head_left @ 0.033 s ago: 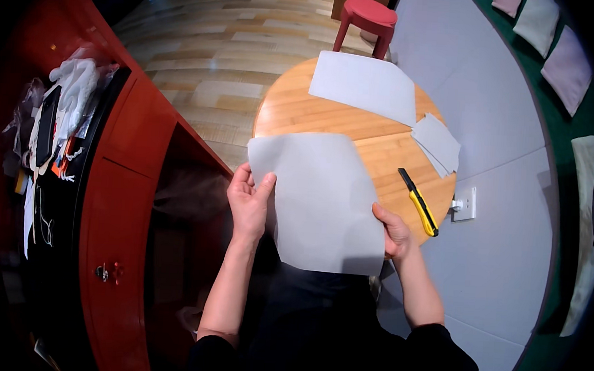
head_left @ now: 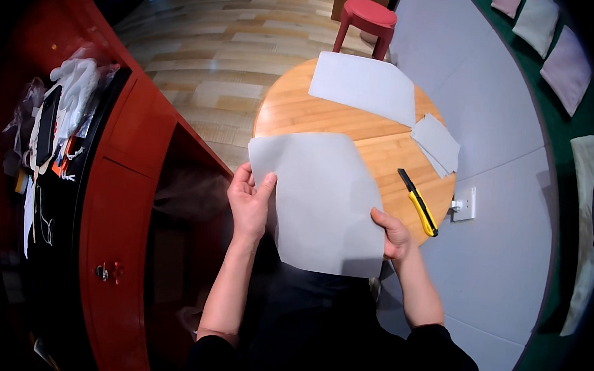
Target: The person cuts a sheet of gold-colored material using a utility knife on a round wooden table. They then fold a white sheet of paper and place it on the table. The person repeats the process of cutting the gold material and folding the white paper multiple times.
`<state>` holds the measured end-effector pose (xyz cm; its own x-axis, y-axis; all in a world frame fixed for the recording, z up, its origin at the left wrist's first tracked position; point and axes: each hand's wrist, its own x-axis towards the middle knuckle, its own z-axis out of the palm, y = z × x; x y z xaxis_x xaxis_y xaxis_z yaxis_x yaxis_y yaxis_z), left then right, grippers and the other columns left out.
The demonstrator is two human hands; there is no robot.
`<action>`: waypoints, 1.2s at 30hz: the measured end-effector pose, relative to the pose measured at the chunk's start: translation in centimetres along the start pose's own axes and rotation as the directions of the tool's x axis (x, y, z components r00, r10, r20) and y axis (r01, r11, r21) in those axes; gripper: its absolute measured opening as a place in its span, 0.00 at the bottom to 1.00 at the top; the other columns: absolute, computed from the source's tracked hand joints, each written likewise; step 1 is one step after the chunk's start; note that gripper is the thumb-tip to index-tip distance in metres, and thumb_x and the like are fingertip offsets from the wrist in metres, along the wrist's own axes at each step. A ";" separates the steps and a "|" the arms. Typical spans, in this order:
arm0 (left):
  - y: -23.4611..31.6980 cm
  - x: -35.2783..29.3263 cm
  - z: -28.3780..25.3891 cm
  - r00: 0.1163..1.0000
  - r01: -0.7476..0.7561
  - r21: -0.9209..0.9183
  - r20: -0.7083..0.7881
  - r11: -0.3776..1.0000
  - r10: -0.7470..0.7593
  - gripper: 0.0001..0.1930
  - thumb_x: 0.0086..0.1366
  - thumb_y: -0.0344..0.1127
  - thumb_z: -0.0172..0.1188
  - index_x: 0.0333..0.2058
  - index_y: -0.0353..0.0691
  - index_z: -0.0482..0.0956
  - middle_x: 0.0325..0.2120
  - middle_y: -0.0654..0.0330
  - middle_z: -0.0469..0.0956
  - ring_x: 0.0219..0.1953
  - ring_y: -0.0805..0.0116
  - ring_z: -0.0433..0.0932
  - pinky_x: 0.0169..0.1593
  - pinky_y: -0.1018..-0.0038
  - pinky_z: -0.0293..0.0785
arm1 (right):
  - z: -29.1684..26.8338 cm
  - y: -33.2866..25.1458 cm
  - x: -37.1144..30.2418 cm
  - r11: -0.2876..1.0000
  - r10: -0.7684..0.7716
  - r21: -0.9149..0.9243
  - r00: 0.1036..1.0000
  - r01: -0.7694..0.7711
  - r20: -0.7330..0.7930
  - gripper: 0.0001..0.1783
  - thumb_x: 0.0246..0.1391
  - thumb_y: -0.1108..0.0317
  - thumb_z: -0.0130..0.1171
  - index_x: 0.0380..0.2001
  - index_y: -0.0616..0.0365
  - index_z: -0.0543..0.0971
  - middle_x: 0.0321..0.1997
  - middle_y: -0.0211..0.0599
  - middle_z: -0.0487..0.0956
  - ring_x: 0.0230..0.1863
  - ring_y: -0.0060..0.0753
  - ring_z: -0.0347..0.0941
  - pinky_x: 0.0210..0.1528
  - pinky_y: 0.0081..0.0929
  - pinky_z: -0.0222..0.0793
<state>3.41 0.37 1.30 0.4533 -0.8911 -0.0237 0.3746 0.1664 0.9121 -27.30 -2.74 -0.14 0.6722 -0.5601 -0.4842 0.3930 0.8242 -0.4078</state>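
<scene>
Head view, the only one: a large pale grey-white sheet (head_left: 324, 194), probably stiff paper or thin card, was held up over the near-left part of the round wooden surface (head_left: 284, 110), its lower end reaching past the near edge toward the person's lap. Left hand (head_left: 247, 203): grip closed on the sheet's left margin, thumb on the upper face, fingers curled at the edge. Right hand (head_left: 394, 233): grip pinching the lower right margin, thumb on top, other fingers mostly hidden beneath.

Handling, judged: very light, bendy but springy, as it bowed only gently between the hands; likely smooth and a bit slippery, easy to crease. Best hold seemed to be opposite margins, pinched lightly, middle left free. Single sheet or several, couldn't tell.

A second pale sheet (head_left: 364, 86) lay flat at the surface's far edge; small pale pieces (head_left: 438, 145) overlapped at the right edge, next to its corner. A yellow-and-black utility knife (head_left: 418, 203) lay near the right edge, below those pieces, yellow end toward the near right rim; blade state unclear. Red stool (head_left: 369, 12) stood beyond the far edge.
</scene>
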 end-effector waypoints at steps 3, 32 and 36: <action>0.5 -0.4 0.6 0.999 -0.039 0.125 -0.026 0.991 0.042 0.13 0.71 0.21 0.60 0.53 0.29 0.73 0.48 0.55 0.83 0.49 0.73 0.81 0.54 0.77 0.76 | 0.6 0.5 -1.0 0.928 -0.148 -0.345 0.989 0.139 0.002 0.26 0.64 0.67 0.66 0.61 0.67 0.75 0.58 0.43 0.81 0.59 0.34 0.78 0.60 0.35 0.77; -1.7 -8.7 -2.3 0.773 0.633 0.235 -0.135 0.738 -0.620 0.22 0.69 0.31 0.62 0.57 0.27 0.70 0.44 0.52 0.83 0.40 0.66 0.85 0.43 0.71 0.83 | 1.6 -0.6 -3.6 0.794 -0.023 -0.562 0.913 -0.232 -0.408 0.24 0.59 0.72 0.65 0.58 0.69 0.77 0.54 0.45 0.83 0.52 0.36 0.82 0.55 0.33 0.78; 1.0 -11.1 -2.5 0.394 0.915 0.020 0.166 0.403 -0.904 0.24 0.71 0.36 0.63 0.59 0.29 0.71 0.47 0.50 0.83 0.45 0.62 0.86 0.49 0.66 0.86 | 0.8 -0.2 -4.2 0.815 0.021 -0.526 0.920 -0.242 -0.391 0.24 0.60 0.72 0.63 0.60 0.67 0.77 0.55 0.43 0.83 0.54 0.36 0.81 0.56 0.33 0.77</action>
<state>0.78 11.53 1.43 -0.2938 -0.5717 -0.7660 0.5494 -0.7568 0.3541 -29.66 -0.50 2.58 0.3814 -0.5306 -0.7570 -0.1726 0.7636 -0.6222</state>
